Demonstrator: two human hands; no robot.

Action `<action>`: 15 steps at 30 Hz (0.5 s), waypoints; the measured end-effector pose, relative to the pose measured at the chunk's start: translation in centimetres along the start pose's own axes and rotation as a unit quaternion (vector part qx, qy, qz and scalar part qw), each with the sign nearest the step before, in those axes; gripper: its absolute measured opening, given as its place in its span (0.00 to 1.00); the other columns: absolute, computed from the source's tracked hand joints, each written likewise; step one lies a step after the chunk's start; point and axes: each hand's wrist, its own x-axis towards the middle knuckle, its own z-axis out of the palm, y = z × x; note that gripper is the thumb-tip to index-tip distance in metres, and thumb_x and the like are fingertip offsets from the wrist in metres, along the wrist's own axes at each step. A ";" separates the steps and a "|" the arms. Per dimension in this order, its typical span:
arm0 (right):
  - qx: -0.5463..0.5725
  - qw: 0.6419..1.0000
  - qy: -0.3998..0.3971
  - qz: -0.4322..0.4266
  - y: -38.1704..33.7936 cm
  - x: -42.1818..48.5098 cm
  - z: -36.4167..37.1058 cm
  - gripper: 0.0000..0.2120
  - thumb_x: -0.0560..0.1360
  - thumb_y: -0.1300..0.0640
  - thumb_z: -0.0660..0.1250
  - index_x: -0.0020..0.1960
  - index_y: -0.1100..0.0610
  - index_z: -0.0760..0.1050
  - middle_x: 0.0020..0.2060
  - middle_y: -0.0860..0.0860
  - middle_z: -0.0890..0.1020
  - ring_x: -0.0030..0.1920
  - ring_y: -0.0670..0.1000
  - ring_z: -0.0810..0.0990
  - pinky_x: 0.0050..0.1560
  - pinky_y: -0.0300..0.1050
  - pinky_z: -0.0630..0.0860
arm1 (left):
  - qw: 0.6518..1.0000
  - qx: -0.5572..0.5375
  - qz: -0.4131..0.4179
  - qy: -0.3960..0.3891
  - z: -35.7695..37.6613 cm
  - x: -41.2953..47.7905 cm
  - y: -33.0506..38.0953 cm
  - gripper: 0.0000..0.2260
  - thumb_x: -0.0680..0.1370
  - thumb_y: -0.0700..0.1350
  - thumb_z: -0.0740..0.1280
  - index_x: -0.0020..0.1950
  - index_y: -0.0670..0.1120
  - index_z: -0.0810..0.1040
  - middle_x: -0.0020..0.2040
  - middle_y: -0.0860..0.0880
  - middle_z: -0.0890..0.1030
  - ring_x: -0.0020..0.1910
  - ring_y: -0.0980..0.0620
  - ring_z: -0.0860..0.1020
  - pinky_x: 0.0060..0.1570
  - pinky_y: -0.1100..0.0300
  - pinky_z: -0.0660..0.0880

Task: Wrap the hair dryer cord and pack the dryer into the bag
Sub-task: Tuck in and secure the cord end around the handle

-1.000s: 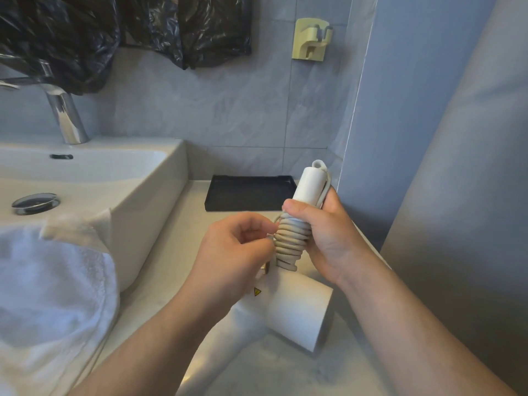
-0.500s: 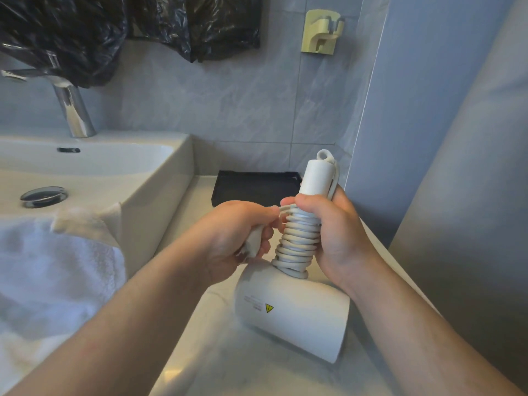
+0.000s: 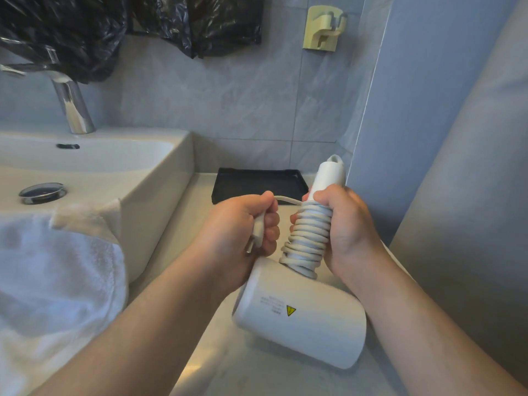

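A white hair dryer point(image 3: 303, 315) hangs over the counter with its handle pointing up and its barrel low. Its white cord point(image 3: 307, 238) is coiled many times round the handle. My right hand point(image 3: 345, 227) grips the handle over the upper coils. To the left of the handle, my left hand point(image 3: 245, 227) grips the plug end of the cord; a short free stretch of cord runs from it to the top of the coils. No bag for packing shows plainly.
A white sink point(image 3: 94, 167) with a chrome tap point(image 3: 71, 107) fills the left. A white towel point(image 3: 51, 270) lies over its front edge. A black tray point(image 3: 257, 184) sits at the back of the counter. Black plastic point(image 3: 85, 27) hangs above. A wall hook point(image 3: 323, 27) is top right.
My left hand has moved left, away from the coils, pulling the last free stretch of cord taut with the plug in its fist. The dryer has risen slightly in view.
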 end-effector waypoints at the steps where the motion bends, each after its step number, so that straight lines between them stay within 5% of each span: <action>1: -0.002 1.000 0.012 -0.013 0.1 0.1 -0.1 0.13 0.60 0.56 0.65 0.44 0.59 0.72 0.33 0.59 0.74 0.33 0.57 0.75 0.39 0.54 0.72 | 1.000 0.030 0.006 -0.008 0.3 -0.2 -0.1 0.12 0.81 0.43 0.61 0.38 0.44 0.74 0.28 0.50 0.69 0.26 0.54 0.67 0.25 0.65 0.64; 6: -0.040 0.994 0.039 -0.094 0.3 0.0 0.3 0.07 0.60 0.54 0.69 0.37 0.48 0.71 0.33 0.53 0.74 0.37 0.55 0.75 0.42 0.55 0.74 | 0.990 0.102 0.054 -0.075 0.9 -1.5 0.0 0.10 0.79 0.36 0.62 0.40 0.38 0.80 0.31 0.43 0.78 0.27 0.48 0.77 0.26 0.63 0.75; 10: -0.014 0.995 0.023 -0.096 0.4 0.0 0.4 0.08 0.64 0.54 0.69 0.40 0.48 0.72 0.32 0.49 0.74 0.35 0.53 0.76 0.41 0.54 0.75 | 0.982 0.124 0.050 -0.131 0.7 -1.4 -0.6 0.09 0.80 0.36 0.65 0.43 0.37 0.83 0.38 0.37 0.83 0.36 0.42 0.83 0.41 0.53 0.83; 15: 0.005 0.997 -0.040 -0.058 0.0 -0.2 0.4 0.07 0.68 0.51 0.69 0.45 0.47 0.74 0.33 0.48 0.76 0.38 0.52 0.77 0.44 0.54 0.76 | 0.980 0.160 0.110 -0.052 0.8 -1.4 -1.1 0.03 0.74 0.36 0.73 0.44 0.38 0.81 0.37 0.40 0.85 0.34 0.47 0.84 0.34 0.59 0.80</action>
